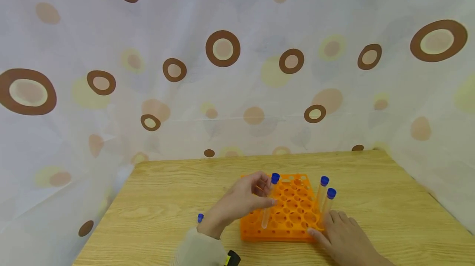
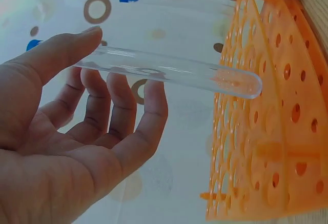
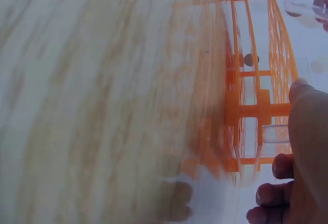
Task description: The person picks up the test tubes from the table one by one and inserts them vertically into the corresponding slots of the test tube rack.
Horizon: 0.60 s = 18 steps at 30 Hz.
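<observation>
A clear test tube (image 1: 266,216) with a blue cap is pinched between the thumb and fingers of my left hand (image 1: 240,198). It slants over the orange test tube rack (image 1: 278,236), rounded end lowest. In the left wrist view the tube (image 2: 179,71) crosses in front of the rack's holed top plate (image 2: 233,75). My right hand (image 1: 345,237) grips the rack's front right corner, thumb at the front edge and fingers along the right side. Two blue-capped tubes stand upright in the right column, one behind the other; the nearer tube (image 1: 327,206) is right by my right fingers.
Another blue cap (image 1: 200,217) shows on the left, partly hidden behind my left forearm. The rack sits on a wood-grain table (image 1: 156,200). A white sheet (image 1: 237,92) with brown and yellow circles hangs behind the table and along both sides.
</observation>
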Available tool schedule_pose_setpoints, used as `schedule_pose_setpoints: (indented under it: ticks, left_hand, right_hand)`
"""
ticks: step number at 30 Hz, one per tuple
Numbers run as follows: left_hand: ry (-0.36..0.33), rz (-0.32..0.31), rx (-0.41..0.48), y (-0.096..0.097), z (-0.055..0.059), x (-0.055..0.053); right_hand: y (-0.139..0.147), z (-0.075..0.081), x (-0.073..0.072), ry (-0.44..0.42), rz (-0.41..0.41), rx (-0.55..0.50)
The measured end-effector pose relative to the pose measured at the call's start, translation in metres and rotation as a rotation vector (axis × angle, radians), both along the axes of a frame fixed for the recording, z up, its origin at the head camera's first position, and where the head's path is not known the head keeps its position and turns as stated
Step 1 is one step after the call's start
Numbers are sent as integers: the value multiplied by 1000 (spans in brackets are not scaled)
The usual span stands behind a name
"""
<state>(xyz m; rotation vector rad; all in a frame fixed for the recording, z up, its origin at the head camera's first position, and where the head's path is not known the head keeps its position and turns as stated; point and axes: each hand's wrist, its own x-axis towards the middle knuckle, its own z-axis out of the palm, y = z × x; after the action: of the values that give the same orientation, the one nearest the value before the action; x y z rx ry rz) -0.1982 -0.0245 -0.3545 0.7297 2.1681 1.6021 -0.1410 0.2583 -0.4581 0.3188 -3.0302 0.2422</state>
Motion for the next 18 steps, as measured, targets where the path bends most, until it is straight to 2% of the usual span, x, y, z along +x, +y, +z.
schedule_pose_setpoints:
  ticks: [6, 18]
  left_hand:
    - [17, 13, 33, 19, 0, -5]
    - [59, 148, 46, 57, 0, -17]
  right_hand:
    - [0, 1, 0, -14, -3, -4]
    - [-1, 2, 0, -30, -6, -21]
